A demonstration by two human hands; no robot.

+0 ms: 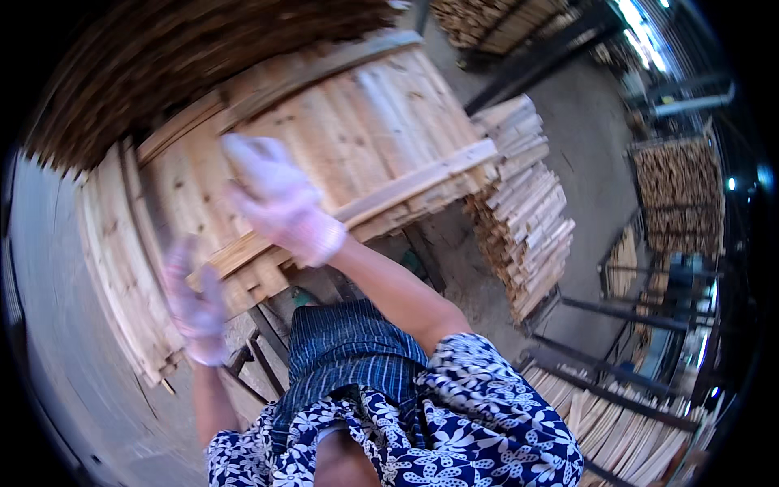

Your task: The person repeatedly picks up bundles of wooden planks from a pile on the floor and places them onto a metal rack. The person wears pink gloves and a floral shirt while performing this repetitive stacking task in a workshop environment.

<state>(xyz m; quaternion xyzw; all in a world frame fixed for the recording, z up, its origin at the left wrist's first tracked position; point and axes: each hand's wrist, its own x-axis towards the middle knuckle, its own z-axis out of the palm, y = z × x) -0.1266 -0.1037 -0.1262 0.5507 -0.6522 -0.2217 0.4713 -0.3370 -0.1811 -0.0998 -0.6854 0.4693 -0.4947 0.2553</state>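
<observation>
Right hand [280,199] above board stack [353,134], left hand [195,304] by its near edge, apart; grip unclear. Hurried pushing could dislodge boards.

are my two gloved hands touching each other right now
Apart. The head view shows a visible gap, with wooden boards between the left hand and the right hand.

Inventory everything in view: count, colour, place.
Boards: many, tan, centre
Left boards: several, tan, left
Strips: at least two, tan, across boards
Big stack: one, brown, upper left
Wood piles: at least four, tan to brown, top and right
Lights: several, white, upper right
Floor: one, grey, around piles
Apron: one, striped blue, bottom centre
Floral top: one, blue-white, bottom
Left hand: one, gloved pinkish white, left
Right hand: one, gloved pinkish white, over boards
</observation>
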